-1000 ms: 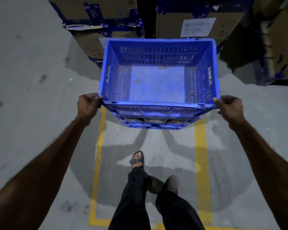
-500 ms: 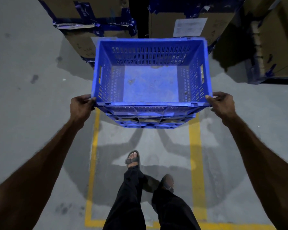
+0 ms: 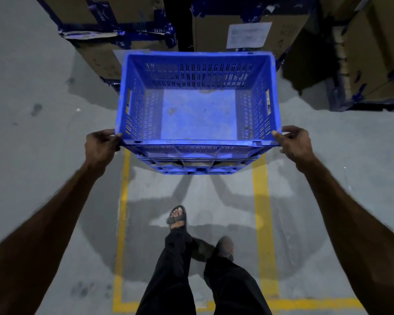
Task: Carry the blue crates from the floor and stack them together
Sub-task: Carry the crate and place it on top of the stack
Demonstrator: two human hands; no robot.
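Crate (image 3: 198, 114) drifts slightly left since a second ago, carried above the floor (image 3: 32, 133); left hand (image 3: 100, 145) and right hand (image 3: 293, 144) grip its rim, no stack visible yet.

Warehouse: stacked cartons (image 3: 248, 21), floor markings (image 3: 261, 223).

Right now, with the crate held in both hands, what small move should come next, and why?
Probably keep carrying the blue crate forward: the left hand and right hand grip its near corners, it hangs above the floor, and no other crate shows.
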